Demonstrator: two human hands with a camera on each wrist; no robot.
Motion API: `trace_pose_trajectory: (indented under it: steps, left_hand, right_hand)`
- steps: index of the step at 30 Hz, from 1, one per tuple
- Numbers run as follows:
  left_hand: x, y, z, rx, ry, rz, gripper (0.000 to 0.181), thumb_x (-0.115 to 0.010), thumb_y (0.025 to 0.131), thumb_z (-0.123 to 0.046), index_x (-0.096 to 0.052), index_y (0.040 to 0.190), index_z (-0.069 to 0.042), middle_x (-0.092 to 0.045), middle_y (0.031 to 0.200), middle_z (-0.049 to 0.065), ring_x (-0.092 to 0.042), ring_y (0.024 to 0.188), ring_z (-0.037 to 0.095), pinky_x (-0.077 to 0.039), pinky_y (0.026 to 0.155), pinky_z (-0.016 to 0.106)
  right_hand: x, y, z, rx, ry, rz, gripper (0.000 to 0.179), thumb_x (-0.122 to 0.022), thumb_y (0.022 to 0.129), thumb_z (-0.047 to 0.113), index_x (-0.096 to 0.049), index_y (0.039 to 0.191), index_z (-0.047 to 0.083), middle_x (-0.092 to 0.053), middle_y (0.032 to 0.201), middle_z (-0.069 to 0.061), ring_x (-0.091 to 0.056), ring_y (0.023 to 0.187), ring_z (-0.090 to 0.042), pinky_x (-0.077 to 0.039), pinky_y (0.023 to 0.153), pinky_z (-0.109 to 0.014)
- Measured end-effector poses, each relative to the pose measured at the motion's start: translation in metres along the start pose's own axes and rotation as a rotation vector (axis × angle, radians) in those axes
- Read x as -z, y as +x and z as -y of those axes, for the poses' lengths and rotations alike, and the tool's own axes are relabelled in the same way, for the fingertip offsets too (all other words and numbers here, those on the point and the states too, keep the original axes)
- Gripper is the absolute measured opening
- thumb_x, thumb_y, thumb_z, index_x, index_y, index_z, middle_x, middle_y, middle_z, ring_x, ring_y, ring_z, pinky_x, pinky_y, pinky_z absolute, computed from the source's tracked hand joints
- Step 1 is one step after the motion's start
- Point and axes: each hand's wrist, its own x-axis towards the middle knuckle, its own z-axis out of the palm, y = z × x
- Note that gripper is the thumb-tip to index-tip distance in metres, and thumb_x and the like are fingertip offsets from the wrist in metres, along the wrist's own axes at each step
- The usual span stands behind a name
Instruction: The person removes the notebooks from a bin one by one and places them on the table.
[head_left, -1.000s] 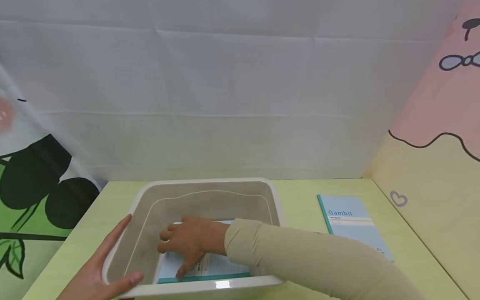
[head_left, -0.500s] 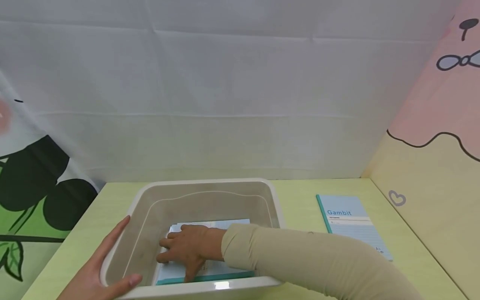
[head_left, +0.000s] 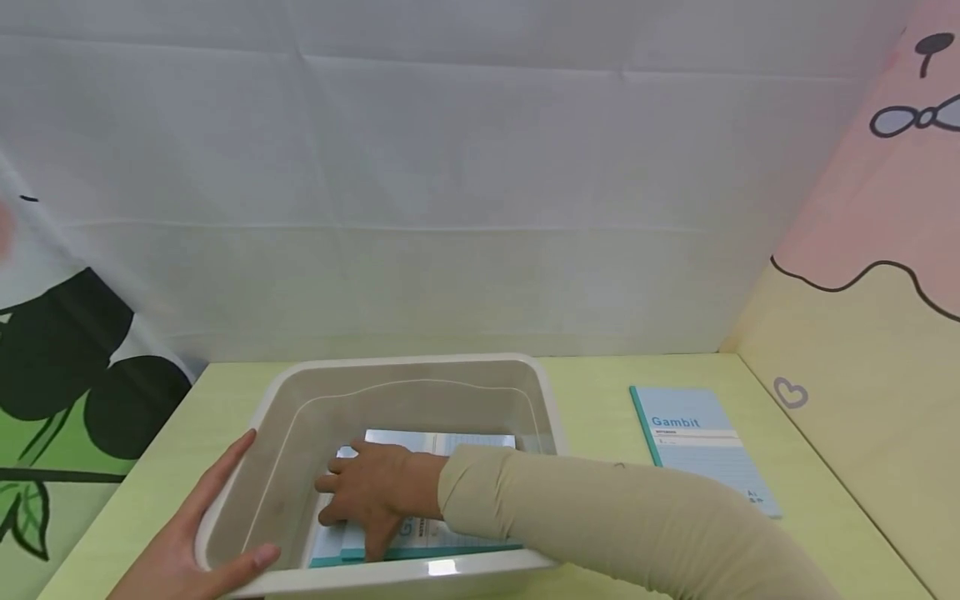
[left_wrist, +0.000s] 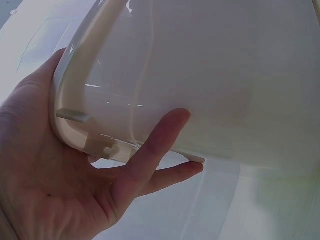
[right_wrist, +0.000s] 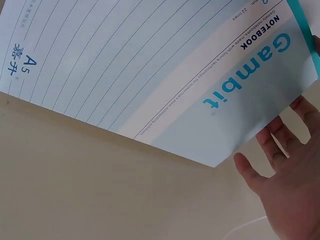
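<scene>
A pale beige plastic tub (head_left: 551,400) stands on the table in the head view. My left hand (head_left: 176,546) grips its near left corner, with the thumb by the front rim; in the left wrist view, fingers (left_wrist: 157,145) lie against the outer wall. Inside the tub, my right hand (head_left: 371,492) holds a light blue Gambit notebook (head_left: 480,442) with a teal spine. In the right wrist view, the fingertips grip the edge of this notebook (right_wrist: 165,75), the thumb mostly out of frame. Another notebook (head_left: 324,557) shows beneath it at the left. The right arm hides part of both.
One more light blue Gambit notebook (head_left: 697,433) lies flat on the pale yellow-green table (head_left: 592,392), right of the tub. A white cloth backdrop (head_left: 465,208) rises behind, with printed panels (head_left: 847,358) at the sides.
The top notebook in the tub has shifted right and away, uncovering the edge of another beneath. My right hand has stayed in about the same place; my left hand still grips the tub's corner.
</scene>
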Motion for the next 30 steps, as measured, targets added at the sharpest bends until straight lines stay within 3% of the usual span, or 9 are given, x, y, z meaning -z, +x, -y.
trace_pose_trajectory:
  steps: [3, 8, 13, 19, 26, 30]
  left_hand:
    - [-0.001, 0.001, 0.002, -0.004, -0.015, 0.003, 0.107, -0.069, 0.098, -0.036, 0.018, 0.160, -0.052, -0.031, 0.158, 0.028, -0.059, 0.114, 0.026, -0.059, 0.076, 0.033]
    - [-0.003, 0.002, 0.007, -0.049, -0.019, -0.010, 0.106, -0.069, 0.099, -0.031, 0.014, 0.161, -0.052, -0.036, 0.155, 0.025, -0.060, 0.104, 0.010, -0.057, 0.074, 0.029]
    - [-0.005, 0.002, 0.013, -0.096, 0.010, -0.051, 0.106, -0.070, 0.099, -0.027, 0.011, 0.163, -0.050, -0.039, 0.152, 0.020, -0.057, 0.096, -0.003, -0.054, 0.073, 0.026]
    - [-0.005, 0.003, 0.013, -0.112, 0.027, -0.071, 0.105, -0.070, 0.098, -0.025, 0.009, 0.163, -0.049, -0.044, 0.144, 0.008, -0.058, 0.095, -0.003, -0.054, 0.072, 0.025]
    - [-0.004, 0.002, 0.011, -0.081, -0.024, -0.036, 0.105, -0.069, 0.099, -0.027, 0.011, 0.162, -0.052, -0.040, 0.150, 0.021, -0.060, 0.095, 0.002, -0.056, 0.073, 0.027]
    - [-0.004, 0.002, 0.010, -0.091, -0.015, -0.050, 0.104, -0.069, 0.099, -0.026, 0.010, 0.162, -0.052, -0.043, 0.144, 0.016, -0.059, 0.094, 0.001, -0.055, 0.072, 0.026]
  right_hand:
    - [0.000, 0.000, 0.000, -0.014, 0.000, 0.007, 0.072, -0.059, 0.084, 0.081, -0.039, 0.149, 0.057, -0.040, 0.153, 0.025, -0.041, 0.140, 0.002, -0.030, 0.120, -0.033]
    - [0.000, 0.000, 0.000, -0.043, -0.049, -0.012, 0.077, -0.050, 0.086, 0.087, -0.030, 0.155, 0.056, -0.049, 0.149, 0.027, -0.048, 0.135, 0.004, -0.029, 0.118, -0.032]
    - [0.003, -0.003, -0.005, -0.069, -0.106, -0.078, 0.066, -0.039, 0.093, 0.084, -0.037, 0.152, 0.054, -0.051, 0.149, 0.021, -0.046, 0.139, 0.000, -0.029, 0.123, -0.034]
    - [0.006, -0.007, -0.010, -0.134, -0.178, -0.201, 0.063, -0.032, 0.094, 0.082, -0.040, 0.149, 0.052, -0.056, 0.137, 0.017, -0.051, 0.128, -0.004, -0.033, 0.114, -0.033]
    - [0.009, -0.011, -0.016, -0.217, -0.214, -0.299, 0.074, -0.031, 0.089, 0.091, -0.040, 0.150, 0.050, -0.055, 0.132, 0.013, -0.052, 0.122, -0.007, -0.035, 0.109, -0.031]
    - [0.014, -0.013, -0.022, -0.246, -0.196, -0.371, 0.066, -0.033, 0.093, 0.081, -0.045, 0.147, 0.045, -0.058, 0.130, 0.012, -0.054, 0.120, -0.009, -0.036, 0.105, -0.032]
